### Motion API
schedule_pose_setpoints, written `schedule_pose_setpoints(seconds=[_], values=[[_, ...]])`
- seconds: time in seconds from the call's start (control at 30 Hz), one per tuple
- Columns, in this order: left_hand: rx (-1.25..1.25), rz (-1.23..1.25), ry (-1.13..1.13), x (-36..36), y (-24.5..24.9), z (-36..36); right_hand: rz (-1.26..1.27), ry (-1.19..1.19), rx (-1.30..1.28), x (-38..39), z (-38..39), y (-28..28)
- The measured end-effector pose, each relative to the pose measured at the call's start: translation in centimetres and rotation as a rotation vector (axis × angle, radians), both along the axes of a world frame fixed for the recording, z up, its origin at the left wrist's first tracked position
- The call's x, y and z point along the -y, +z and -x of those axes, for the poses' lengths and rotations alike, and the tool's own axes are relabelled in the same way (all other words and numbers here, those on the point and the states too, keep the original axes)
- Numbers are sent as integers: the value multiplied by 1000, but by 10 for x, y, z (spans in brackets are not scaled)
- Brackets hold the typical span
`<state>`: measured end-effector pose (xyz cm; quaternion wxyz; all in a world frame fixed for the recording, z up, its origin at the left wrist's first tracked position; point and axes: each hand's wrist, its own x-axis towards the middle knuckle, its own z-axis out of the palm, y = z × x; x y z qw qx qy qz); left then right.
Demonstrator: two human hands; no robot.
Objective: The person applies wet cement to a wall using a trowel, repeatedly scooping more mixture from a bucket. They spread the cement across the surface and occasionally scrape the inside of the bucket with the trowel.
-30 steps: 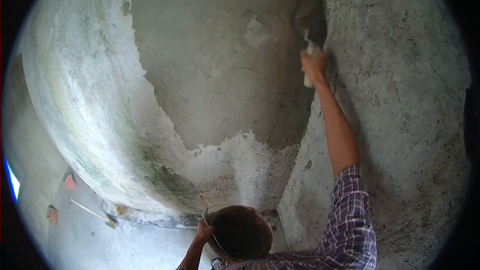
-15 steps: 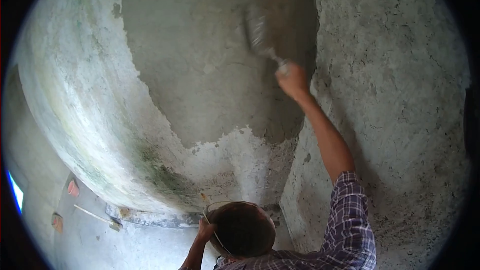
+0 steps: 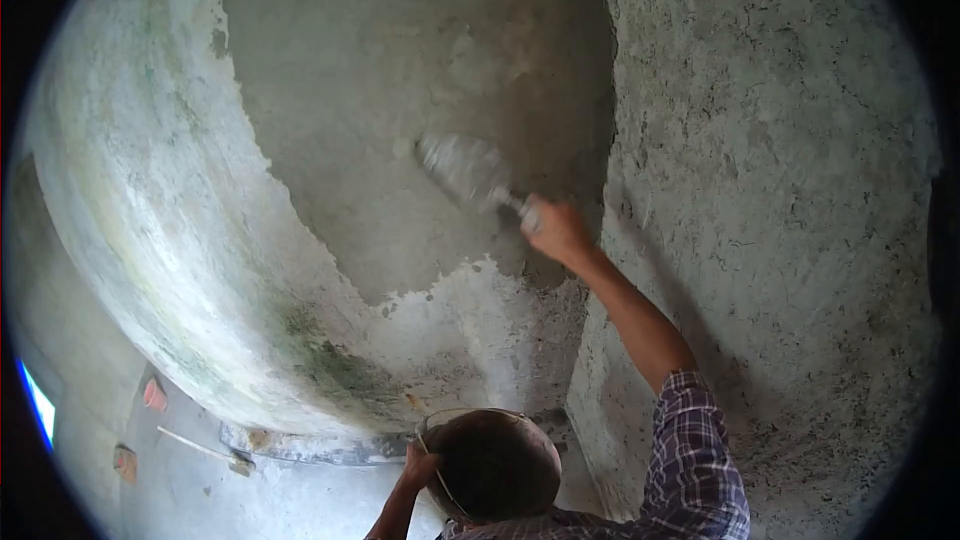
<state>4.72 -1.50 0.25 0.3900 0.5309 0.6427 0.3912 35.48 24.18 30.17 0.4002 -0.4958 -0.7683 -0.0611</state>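
Observation:
My right hand [image 3: 560,234] is closed round the handle of a trowel [image 3: 465,168], whose pale blade points up and left, slightly blurred, over the fresh grey plaster [image 3: 340,110] on the wall. Down at the bottom, my left hand [image 3: 421,466] grips the rim of a bucket [image 3: 541,445] held close to my body. The bucket's inside looks dark, so its contents are hard to make out. A wire handle lies along its left rim.
Rough bare wall [image 3: 780,190] meets the plastered face at a corner on my right. On the floor at lower left are a reddish bucket [image 3: 154,395], an orange-brown block [image 3: 124,463] and a long-handled tool [image 3: 205,447].
My right hand has brought the trowel down and to the left across the plaster, its blade tilting further left. My left hand still holds the bucket.

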Motion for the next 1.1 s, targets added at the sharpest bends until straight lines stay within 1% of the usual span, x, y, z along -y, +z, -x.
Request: schedule_pose_setpoints(seconds=[0.03,0.07,0.1,0.17,0.2,0.27,0.3,0.37,0.4,0.47,0.5,0.53,0.57,0.6,0.63,0.67,0.7,0.73,0.77,0.8,0.83,0.87,0.9,0.93,0.97,1.0,1.03,1.07,1.1], values=[[35,-54,11,11,3,-2,2,-22,-199,5,-3,-1],[87,-56,-7,12,8,-2,14,-73,-278,-4,-13,10],[90,-47,-4,13,8,0,32,-126,-356,-19,-26,25],[43,105,-19,14,3,10,-42,-170,-525,-47,-51,38],[44,102,-14,13,1,12,-43,-165,-524,-54,-55,35],[53,-29,-20,15,-2,13,-128,-203,-554,-70,-54,26],[55,-23,-12,18,-1,13,-120,-197,-553,-72,-47,13],[49,-44,49,17,10,11,13,-143,-339,-57,-30,-23],[57,-29,54,16,18,10,91,-84,-178,-34,-25,-34],[-18,133,48,15,29,13,236,5,111,17,-20,-60],[-11,132,54,18,27,15,297,32,237,40,-16,-77],[-7,152,75,17,24,17,355,32,175,63,-9,-103],[0,164,95,11,22,20,367,61,77,74,-6,-146],[15,145,104,8,7,26,415,57,-61,94,-1,-183],[46,42,72,7,-17,36,613,21,-190,120,4,-202],[73,-63,36,1,-27,44,648,23,-302,140,7,-231],[81,-82,40,-2,-22,48,656,-1,-360,161,10,-252],[48,-30,34,1,-10,50,673,-33,-426,178,15,-259],[11,31,15,6,-4,53,672,-50,-433,180,15,-261],[6,40,-15,5,-8,58,633,-53,-475,180,11,-264],[34,83,-41,4,-16,63,599,-59,-519,184,9,-259],[59,117,-63,1,-18,69,550,-150,-551,201,23,-188],[49,116,-88,3,-6,70,433,-101,-529,167,8,-200],[90,86,-91,14,16,66,290,-141,-529,155,6,-169],[133,59,-89,21,27,64,368,-138,-563,143,3,-124],[131,63,-105,23,24,68,189,-217,-520,115,-4,-104],[139,69,-103,26,19,74,248,-168,-588,95,-11,-69],[147,69,-98,25,17,77,164,-110,-608,72,-19,-38],[146,63,-107,27,21,77,13,-192,-610,61,-17,-5]])
